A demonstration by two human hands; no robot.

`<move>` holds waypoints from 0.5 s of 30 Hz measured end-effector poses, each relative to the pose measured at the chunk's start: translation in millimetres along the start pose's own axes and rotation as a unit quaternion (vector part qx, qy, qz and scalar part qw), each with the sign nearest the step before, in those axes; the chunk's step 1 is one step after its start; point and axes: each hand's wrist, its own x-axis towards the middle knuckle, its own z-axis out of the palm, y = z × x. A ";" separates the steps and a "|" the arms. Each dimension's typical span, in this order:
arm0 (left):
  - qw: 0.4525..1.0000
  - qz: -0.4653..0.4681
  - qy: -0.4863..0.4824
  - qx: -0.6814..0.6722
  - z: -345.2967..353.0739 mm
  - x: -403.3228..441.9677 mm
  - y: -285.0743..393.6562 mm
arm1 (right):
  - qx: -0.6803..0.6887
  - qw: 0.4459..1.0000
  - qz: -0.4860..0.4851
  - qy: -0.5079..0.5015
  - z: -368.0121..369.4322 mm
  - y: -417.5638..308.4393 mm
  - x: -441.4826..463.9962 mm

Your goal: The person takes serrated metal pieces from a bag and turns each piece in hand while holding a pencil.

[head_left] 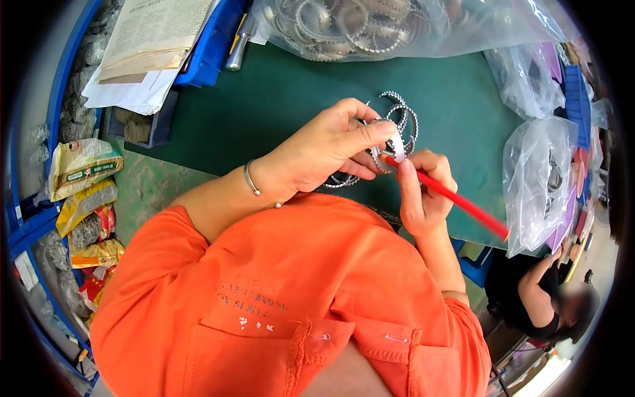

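My left hand (pixel 337 142) is closed on a shiny metal ring (pixel 396 145), pinched between thumb and fingers above the green table mat (pixel 264 86). A red pen-like stick (pixel 463 204) is in my right hand (pixel 426 192), slanting down to the right, its tip at the ring's edge. Several toothed metal rings (pixel 411 122) lie on the mat just beyond the held ring, partly hidden by my fingers. More rings (pixel 342 180) show below my left hand.
Clear plastic bags with rings (pixel 370 26) lie at the back, more bags (pixel 539 178) at the right. Papers (pixel 155 33), a blue bin (pixel 210 56) and a metal-ended tool (pixel 238 53) are at the back left. Another person (pixel 536 294) is at the lower right.
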 end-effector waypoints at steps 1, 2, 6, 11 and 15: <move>0.999 -0.006 -0.002 -0.031 0.1 0.2 -0.4 | -0.006 0.999 -0.022 0.038 3.4 -0.1 0.6; 1.000 -0.012 0.003 -0.023 1.6 -1.2 2.7 | 0.025 0.998 0.009 0.061 2.9 1.4 0.0; 0.999 -0.017 -0.003 -0.049 -0.7 -1.7 1.8 | 0.110 0.990 0.045 0.075 -0.6 1.8 4.3; 0.993 -0.042 -0.021 -0.112 -1.4 -1.9 2.0 | 0.164 0.984 0.055 0.032 4.9 3.9 3.2; 0.992 -0.043 -0.013 -0.118 -3.7 -0.3 -0.5 | 0.110 0.992 0.058 0.004 4.0 1.7 6.1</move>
